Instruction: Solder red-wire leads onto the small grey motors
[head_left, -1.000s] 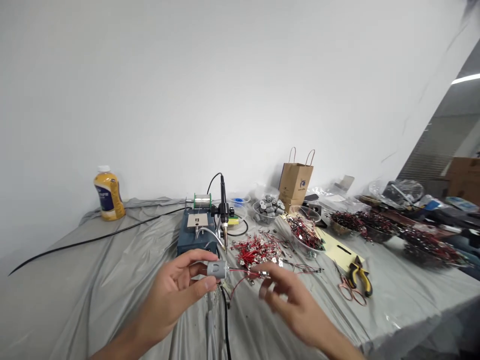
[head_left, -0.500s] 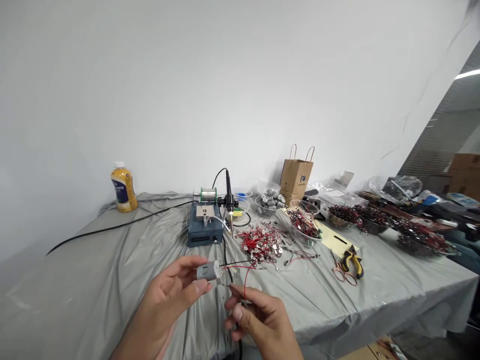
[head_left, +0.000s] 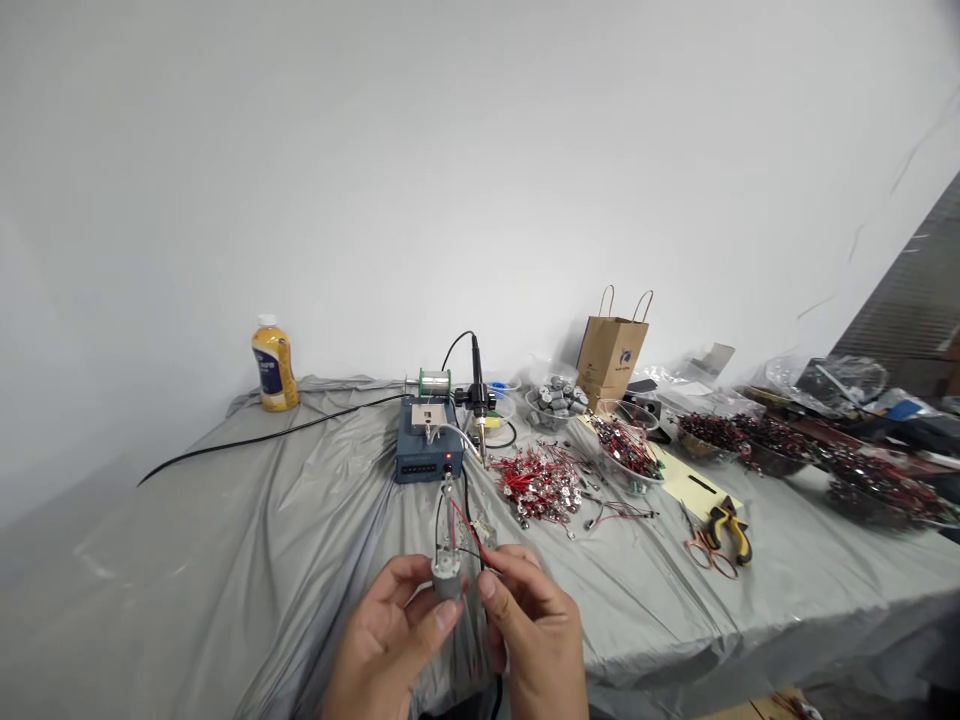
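Since the earlier frame, the motor (head_left: pixel 447 582) has turned from lying sideways to standing nearly upright, and the right hand (head_left: pixel 532 630) has drawn in just beside it. The change presents the motor's wired end upward, between both hands, which suggests that a connection at that end is being arranged or checked.

The motor is a short grey cylinder with a paler end face, held above the table (head_left: pixel 637 590). A black wire (head_left: pixel 438 522) and a red wire (head_left: pixel 465 522) extend above it, near a small metallic piece (head_left: pixel 448 486); their exact joints are too small to tell. The left hand (head_left: pixel 405 630) is closed round the motor between thumb and fingers. The right hand is drawn into a narrow pinch, apparently on the lower part of the red wire.

Beyond the hands stands a blue soldering station (head_left: pixel 416 445), its red light lit, with a soldering iron (head_left: pixel 478 380) pointing down in a holder. To the right lie a heap of red leads (head_left: pixel 536 485), a bowl of similar motors (head_left: pixel 555 402), and scissors (head_left: pixel 701 550) beside yellow-and-black pliers (head_left: pixel 731 535). A yellow bottle (head_left: pixel 274 368) stands at far left.
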